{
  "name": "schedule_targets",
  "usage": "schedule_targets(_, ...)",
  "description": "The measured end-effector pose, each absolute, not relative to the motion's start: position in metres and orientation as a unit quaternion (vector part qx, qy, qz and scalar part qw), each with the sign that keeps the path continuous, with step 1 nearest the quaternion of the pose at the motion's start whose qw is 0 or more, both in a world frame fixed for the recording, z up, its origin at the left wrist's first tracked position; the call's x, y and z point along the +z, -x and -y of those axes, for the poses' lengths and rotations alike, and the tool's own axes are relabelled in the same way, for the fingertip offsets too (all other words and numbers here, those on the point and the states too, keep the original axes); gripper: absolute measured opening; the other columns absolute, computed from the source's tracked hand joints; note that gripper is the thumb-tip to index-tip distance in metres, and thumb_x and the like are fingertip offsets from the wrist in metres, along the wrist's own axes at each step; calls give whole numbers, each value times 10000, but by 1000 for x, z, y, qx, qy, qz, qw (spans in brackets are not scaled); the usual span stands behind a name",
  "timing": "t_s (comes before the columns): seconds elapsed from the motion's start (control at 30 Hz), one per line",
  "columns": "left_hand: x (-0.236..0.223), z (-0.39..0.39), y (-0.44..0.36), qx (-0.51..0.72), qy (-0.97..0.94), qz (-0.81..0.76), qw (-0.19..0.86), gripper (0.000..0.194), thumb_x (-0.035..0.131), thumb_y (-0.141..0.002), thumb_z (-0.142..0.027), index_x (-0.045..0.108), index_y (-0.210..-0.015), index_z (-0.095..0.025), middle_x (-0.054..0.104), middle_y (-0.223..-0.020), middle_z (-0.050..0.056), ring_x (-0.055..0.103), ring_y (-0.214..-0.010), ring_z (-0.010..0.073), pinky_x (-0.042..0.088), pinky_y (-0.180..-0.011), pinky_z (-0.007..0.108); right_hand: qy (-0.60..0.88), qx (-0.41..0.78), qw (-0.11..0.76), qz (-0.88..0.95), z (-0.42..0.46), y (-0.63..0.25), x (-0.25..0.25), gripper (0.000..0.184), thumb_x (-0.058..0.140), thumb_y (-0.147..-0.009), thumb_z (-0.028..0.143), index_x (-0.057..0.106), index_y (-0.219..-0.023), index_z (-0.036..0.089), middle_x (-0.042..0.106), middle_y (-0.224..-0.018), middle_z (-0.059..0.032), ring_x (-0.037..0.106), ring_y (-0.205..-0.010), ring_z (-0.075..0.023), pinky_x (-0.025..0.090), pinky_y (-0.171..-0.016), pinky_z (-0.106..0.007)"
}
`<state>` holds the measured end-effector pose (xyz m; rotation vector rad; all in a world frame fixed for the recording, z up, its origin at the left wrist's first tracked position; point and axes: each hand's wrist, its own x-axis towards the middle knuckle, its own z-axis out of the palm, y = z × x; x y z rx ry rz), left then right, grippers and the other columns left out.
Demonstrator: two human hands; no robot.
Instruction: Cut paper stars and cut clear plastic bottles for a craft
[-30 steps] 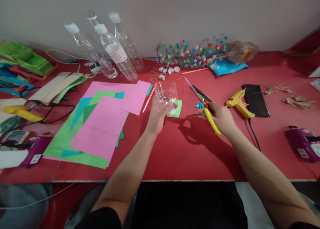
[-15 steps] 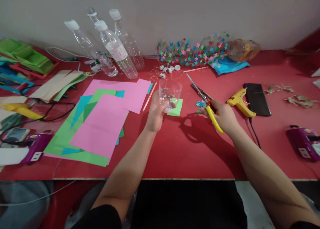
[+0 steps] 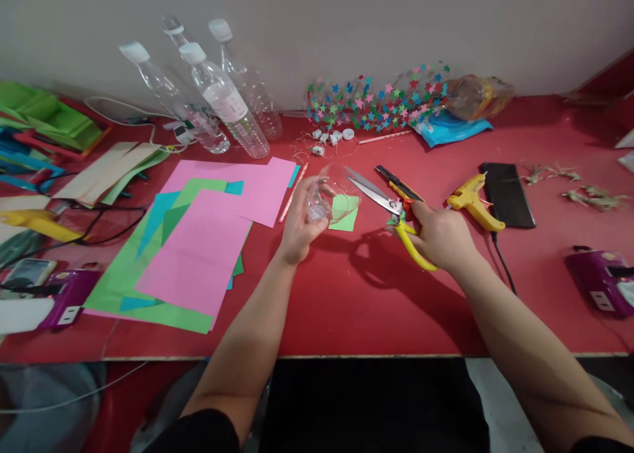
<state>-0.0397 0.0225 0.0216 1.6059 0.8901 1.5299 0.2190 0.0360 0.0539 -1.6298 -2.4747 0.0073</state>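
Tilted on its side, a clear cut-off bottle top rests in my left hand, whose fingers wrap its narrow end; its wide rim faces right. My right hand grips yellow-handled scissors, their blades slightly apart and pointing left toward the plastic's rim. Beneath the plastic lies a small green paper square on the red table. A utility knife lies just behind the scissors. Small star pieces show beside the scissors' pivot.
Pink paper and green sheets lie to the left, with clear bottles behind. A star-covered clear bottle lies along the wall. On the right are a yellow glue gun, a black phone and a purple power socket.
My left hand has turned the bottle top from upright onto its side. The scissors have swung so their blades point left toward it.
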Motion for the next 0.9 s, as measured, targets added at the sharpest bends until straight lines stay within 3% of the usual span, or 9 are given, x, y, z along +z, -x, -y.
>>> schedule_targets(0.23, 27, -18, 36, 581, -610, -345, 413, 567, 663, -740, -521, 531, -1248, -308, 563, -1081, 58, 506, -724, 140, 463, -621, 295, 532, 14, 71, 843, -36, -221, 57, 698, 147, -893, 716, 568, -806, 165, 564, -576, -81, 500, -503, -201, 172, -524, -288)
schedule_targets(0.63, 30, -17, 36, 576, -600, -322, 451, 544, 668, -730, -487, 573, -1225, -282, 576, -1059, 72, 557, -847, 187, 476, -620, 288, 527, 27, 53, 848, -37, -224, 57, 651, 194, -902, 693, 566, -812, 165, 602, -615, -98, 512, -518, -202, 171, -526, -294)
schedule_targets(0.9, 31, -17, 39, 572, -587, -334, 466, 530, 659, -714, -491, 579, -1193, -278, 594, -1100, 86, 568, -800, 191, 485, -647, 334, 525, 15, 58, 849, -38, -225, 54, 638, 190, -911, 693, 548, -776, 183, 550, -550, -71, 485, -483, -198, 157, -517, -293)
